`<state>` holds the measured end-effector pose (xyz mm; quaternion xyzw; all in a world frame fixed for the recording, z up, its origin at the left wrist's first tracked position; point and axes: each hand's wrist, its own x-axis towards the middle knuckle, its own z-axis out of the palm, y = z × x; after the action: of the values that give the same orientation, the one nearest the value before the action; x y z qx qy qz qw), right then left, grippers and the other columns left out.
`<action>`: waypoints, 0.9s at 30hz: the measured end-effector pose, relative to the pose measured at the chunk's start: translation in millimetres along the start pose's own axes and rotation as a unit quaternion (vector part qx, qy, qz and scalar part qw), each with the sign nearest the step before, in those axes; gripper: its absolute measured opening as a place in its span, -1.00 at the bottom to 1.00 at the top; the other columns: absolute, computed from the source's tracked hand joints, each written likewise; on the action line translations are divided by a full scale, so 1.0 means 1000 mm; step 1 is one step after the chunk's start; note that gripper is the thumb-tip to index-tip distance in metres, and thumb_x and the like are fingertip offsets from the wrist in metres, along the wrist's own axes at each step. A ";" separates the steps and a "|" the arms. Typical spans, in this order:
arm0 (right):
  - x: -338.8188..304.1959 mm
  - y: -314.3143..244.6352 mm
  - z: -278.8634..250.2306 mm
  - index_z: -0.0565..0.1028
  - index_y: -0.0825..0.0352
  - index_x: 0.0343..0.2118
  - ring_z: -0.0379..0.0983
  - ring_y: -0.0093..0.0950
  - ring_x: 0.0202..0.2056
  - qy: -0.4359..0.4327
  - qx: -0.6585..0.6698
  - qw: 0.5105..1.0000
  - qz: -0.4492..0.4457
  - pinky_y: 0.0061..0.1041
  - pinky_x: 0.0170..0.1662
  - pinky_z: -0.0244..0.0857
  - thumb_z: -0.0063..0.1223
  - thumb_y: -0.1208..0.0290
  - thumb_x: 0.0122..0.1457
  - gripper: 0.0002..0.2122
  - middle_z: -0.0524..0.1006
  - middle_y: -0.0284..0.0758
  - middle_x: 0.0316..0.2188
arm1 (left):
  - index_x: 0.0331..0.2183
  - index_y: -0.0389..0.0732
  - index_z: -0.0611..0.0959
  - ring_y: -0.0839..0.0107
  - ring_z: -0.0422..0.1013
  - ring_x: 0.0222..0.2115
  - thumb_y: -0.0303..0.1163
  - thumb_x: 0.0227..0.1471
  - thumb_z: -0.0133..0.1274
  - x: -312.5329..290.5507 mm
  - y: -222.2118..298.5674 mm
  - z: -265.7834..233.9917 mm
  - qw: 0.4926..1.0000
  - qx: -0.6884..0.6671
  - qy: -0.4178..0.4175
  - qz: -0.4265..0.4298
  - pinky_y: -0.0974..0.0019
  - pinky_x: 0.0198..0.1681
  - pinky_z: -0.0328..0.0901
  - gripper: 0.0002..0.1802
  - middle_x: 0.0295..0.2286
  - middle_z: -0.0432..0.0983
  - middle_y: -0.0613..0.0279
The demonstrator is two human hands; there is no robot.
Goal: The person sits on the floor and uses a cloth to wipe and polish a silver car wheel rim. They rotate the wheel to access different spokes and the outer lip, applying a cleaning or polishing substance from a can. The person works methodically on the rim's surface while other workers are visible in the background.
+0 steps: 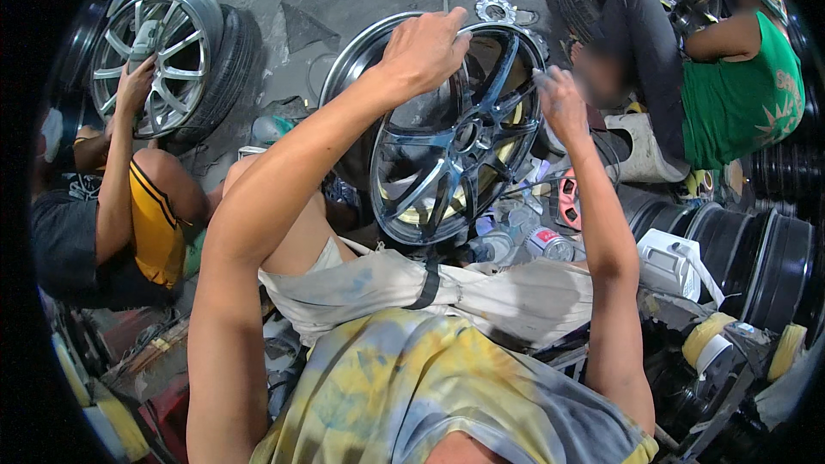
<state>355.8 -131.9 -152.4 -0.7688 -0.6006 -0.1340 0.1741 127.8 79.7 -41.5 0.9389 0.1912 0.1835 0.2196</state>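
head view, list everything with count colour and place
Dark spoked metal wheels: two, blackish, centre and upper right
Silver spoked metal wheel: one, silver, upper left
Round rubber tyres: two, black, upper left, upper right
Toothed metal ring: one, silver, beyond centre wheel
Boxy plastic device: one, white, right
Holed plastic piece: one, red, right of centre
Stacked metal rims: several, black, right
Co-workers: two, dark top left, green top right
Small clutter: uncountable, mixed, below centre wheel
Lap cloth: one, whitish, lower centre
Patterned shirt: one, yellow and grey, bottom
Left hand: one, bare, near centre wheel's upper rim
Right hand: one, bare, near its right rim
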 end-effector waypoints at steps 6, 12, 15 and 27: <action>-0.023 -0.024 0.012 0.64 0.38 -0.15 0.51 -0.16 -0.21 -0.004 0.031 0.997 -0.074 -0.22 -0.16 0.38 0.14 0.51 0.13 -0.77 0.56 -0.15 -0.25 | -0.15 -0.32 0.54 -0.22 0.52 -0.28 -0.26 0.26 0.05 -0.001 -0.003 0.004 0.999 0.016 0.022 0.016 -0.15 -0.17 0.38 -0.71 -0.36 0.59 -0.21; -0.004 0.003 0.009 0.63 0.35 -0.09 0.46 -0.19 -0.12 -0.008 0.017 0.998 -0.065 -0.27 -0.09 0.34 0.13 0.49 0.15 -0.74 0.51 -0.21 -0.22 | -0.13 -0.31 0.54 -0.22 0.53 -0.30 -0.27 0.26 0.04 0.003 0.000 0.002 0.999 0.022 0.010 0.020 -0.14 -0.20 0.40 -0.71 -0.34 0.60 -0.22; -0.006 -0.001 0.003 0.62 0.34 -0.07 0.44 -0.21 -0.11 -0.003 -0.003 0.997 -0.082 -0.26 -0.08 0.34 0.14 0.49 0.15 -0.72 0.48 -0.22 -0.18 | -0.14 -0.30 0.54 -0.22 0.53 -0.32 -0.27 0.25 0.05 -0.001 -0.004 0.001 0.999 0.032 0.025 0.024 -0.14 -0.23 0.40 -0.72 -0.35 0.60 -0.21; -0.016 -0.011 0.010 0.61 0.35 -0.06 0.44 -0.18 -0.17 0.003 0.037 0.999 -0.010 -0.19 -0.18 0.30 0.16 0.53 0.09 -0.69 0.50 -0.16 -0.23 | -0.08 -0.27 0.55 -0.23 0.53 -0.28 -0.22 0.27 0.03 -0.002 -0.002 -0.001 1.000 0.028 0.004 0.009 -0.17 -0.20 0.38 -0.67 -0.33 0.61 -0.17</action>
<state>340.8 -139.2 -166.9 -0.7551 -0.6125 -0.1162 0.2028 124.9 80.9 -42.6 0.9456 0.1887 0.1840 0.1907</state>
